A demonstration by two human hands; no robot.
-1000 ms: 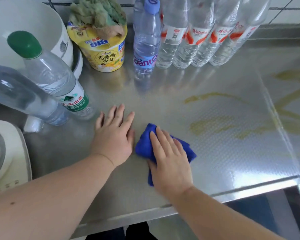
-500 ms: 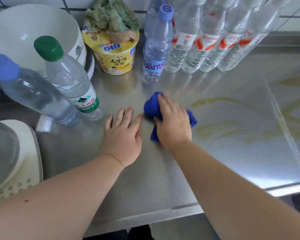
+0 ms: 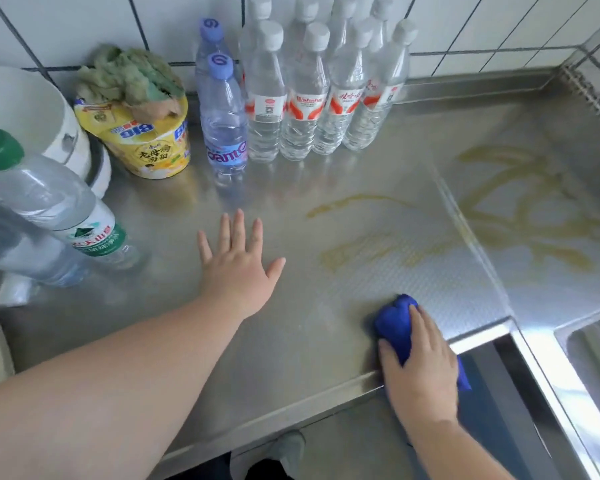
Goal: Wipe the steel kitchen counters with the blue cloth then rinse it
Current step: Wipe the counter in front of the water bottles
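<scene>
Right hand [image 3: 420, 368] on blue cloth [image 3: 394, 323]

Open table [image 3: 291, 323] centre and right, only yellow smears [image 3: 520, 216] there. Blocked at back by water bottles [image 3: 302, 95] along wall, noodle cup [image 3: 146, 143] with rag back-left, tilted bottles [image 3: 49, 209] and white bowl [image 3: 25, 112] at left. Left hand [image 3: 238, 268] flat mid-table.

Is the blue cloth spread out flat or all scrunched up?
Scrunched up. The blue cloth bulges in a wad under the right hand at the counter's front edge.
</scene>
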